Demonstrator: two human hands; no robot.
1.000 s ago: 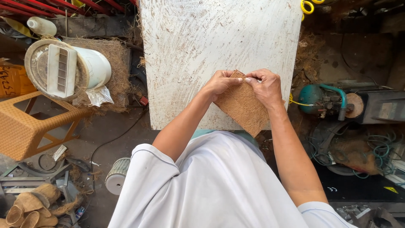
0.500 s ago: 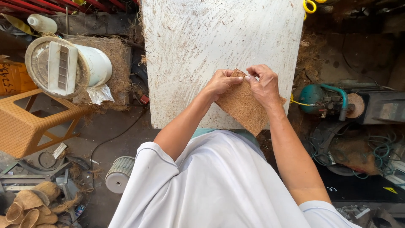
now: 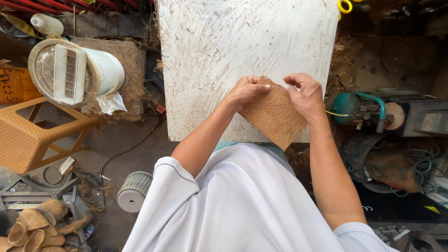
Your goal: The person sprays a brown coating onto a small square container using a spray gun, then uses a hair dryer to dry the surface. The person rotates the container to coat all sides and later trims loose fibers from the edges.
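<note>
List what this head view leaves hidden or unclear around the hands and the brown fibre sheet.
- Fibre sheet: near corner hangs past the white board; underside unseen.
- Left hand: fingertips curl over the sheet's top edge, grip hidden.
- Right hand: something pale at the fingers, too small to identify.
- Board: far end cut off by the top edge.

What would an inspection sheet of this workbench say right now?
Surface: white board, scuffed, strewn with brown fibres.
Job's things: brown coir mat, at the board's near edge.
Hands: left hand and right hand pinch the mat's top corner.
Clutter: white fan, wicker stool, coir cups, filter cylinder.
Cables: black cable on floor; teal hoses at the right.
Surroundings: teal compressor, dirty floor.
</note>
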